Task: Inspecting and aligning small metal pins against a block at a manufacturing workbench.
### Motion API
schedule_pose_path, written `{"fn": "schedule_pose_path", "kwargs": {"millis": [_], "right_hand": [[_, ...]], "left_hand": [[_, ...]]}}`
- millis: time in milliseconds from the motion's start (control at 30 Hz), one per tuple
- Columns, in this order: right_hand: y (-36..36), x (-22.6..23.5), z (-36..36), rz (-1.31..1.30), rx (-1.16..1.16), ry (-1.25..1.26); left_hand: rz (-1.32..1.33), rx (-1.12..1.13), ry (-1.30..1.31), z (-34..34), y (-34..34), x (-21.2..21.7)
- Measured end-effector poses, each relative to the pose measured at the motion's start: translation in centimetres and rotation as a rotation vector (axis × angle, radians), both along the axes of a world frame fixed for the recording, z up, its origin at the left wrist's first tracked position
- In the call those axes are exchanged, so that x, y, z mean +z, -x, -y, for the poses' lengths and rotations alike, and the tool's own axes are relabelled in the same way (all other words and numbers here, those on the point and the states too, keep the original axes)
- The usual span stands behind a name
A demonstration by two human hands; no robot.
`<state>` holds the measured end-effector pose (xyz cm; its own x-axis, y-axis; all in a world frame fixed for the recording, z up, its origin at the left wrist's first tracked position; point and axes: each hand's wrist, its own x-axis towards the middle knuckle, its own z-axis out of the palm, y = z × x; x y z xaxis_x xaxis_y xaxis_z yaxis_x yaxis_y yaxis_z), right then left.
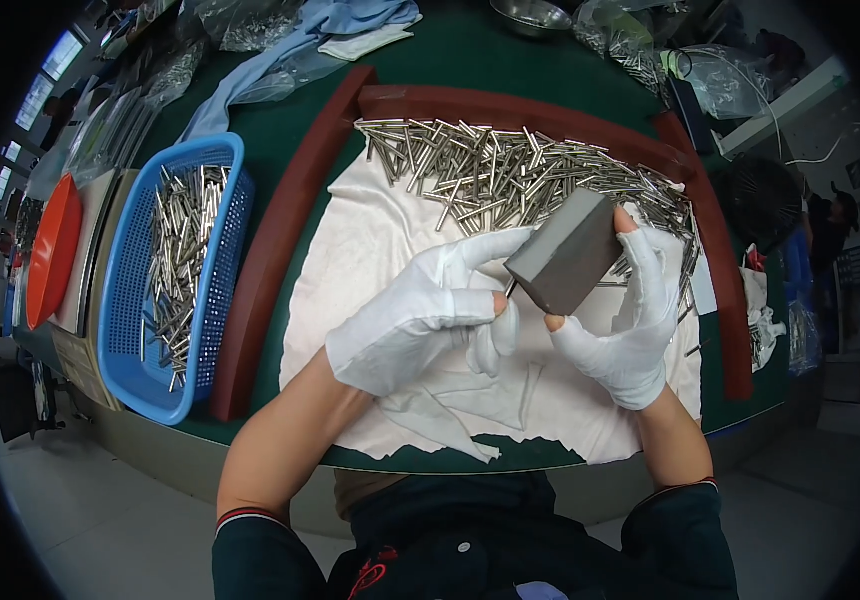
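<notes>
A dark grey rectangular block (572,262) is tilted above the white cloth, with my right hand (625,320) closed around its right end and lower edge. My right glove is white, and bare fingertips show at its thumb and one finger. My left hand (430,310), also in a white glove with a bare thumb tip, is closed at the block's left corner. A thin metal rod (511,287) shows its end between the left fingers, next to the block; most of it is hidden. Beyond the hands, a heap of shiny metal rods (480,165) lies on the cloth (340,270).
Dark red wooden rails (285,235) frame the cloth on the green table. A blue plastic basket (115,300) with metal rods stands at left, beside an orange-red tray (53,250). A folded white cloth (480,400) lies near the front edge. A metal bowl (532,15) sits at the back.
</notes>
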<state>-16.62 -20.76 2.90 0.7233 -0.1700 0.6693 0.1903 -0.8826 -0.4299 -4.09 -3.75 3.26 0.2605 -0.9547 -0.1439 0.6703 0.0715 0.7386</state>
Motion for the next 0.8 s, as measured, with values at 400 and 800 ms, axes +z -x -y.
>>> {"fn": "schedule_pose_path", "kwargs": {"millis": [400, 800], "right_hand": [[-0.3, -0.6, -0.4, 0.064, 0.004, -0.008], [-0.1, -0.2, 0.0, 0.015, -0.016, 0.055]], "left_hand": [[-0.164, 0.119, -0.154, 0.8, 1.3, -0.9], [-0.089, -0.029, -0.027, -0.1, -0.2, -0.4]]}}
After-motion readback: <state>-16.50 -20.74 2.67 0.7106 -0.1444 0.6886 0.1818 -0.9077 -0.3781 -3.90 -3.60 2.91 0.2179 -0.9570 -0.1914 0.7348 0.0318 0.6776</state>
